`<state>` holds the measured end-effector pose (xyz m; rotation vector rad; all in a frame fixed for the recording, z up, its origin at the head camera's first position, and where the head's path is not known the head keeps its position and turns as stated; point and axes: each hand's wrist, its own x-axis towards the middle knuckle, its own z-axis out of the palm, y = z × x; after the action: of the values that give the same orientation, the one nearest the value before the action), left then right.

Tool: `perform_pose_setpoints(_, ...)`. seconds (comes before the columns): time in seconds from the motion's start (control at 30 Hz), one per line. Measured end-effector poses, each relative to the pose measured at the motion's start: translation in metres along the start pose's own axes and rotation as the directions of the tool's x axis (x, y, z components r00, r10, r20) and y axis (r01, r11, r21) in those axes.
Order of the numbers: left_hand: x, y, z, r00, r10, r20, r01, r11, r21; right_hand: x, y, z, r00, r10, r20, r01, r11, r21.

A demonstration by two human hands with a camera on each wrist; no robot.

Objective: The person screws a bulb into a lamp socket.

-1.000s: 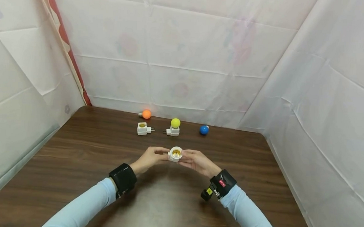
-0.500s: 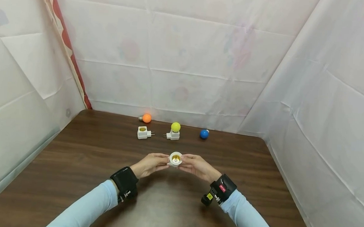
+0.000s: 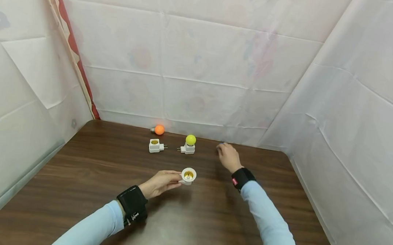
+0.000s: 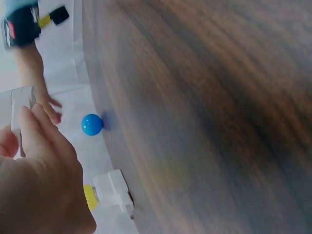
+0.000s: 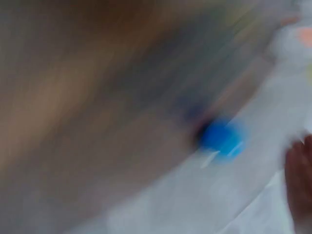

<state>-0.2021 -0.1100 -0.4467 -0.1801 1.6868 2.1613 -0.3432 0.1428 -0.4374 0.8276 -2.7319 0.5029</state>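
My left hand pinches a white plug-in bulb socket by its side. The socket's round mouth, gold inside, faces up in the head view. Farther back on the right, my right hand reaches over the table close to a blue light bulb. In the head view that hand hides nearly all of the bulb. The left wrist view shows the fingertips apart from it, with nothing held. Heavy blur covers the right wrist view, where the bulb lies clear of the fingers.
A yellow bulb sits upright in a second white socket. Left of it stands a bulbless square socket, prongs pointing right. An orange bulb lies behind, near the white cloth wall at the table's back edge.
My right hand has let go of the socket and moved away to the back right, to the blue bulb. The left hand keeps its hold on the socket in nearly the same place.
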Motion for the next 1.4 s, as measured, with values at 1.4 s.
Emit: perform_pose_setpoints(1.4,-0.011,-0.008,-0.005,0.999,0.009,-0.039,-0.009,1.000,-0.011,0.007,-0.005,-0.029,0.997,0.068,-0.040,-0.059,0.981,0.184)
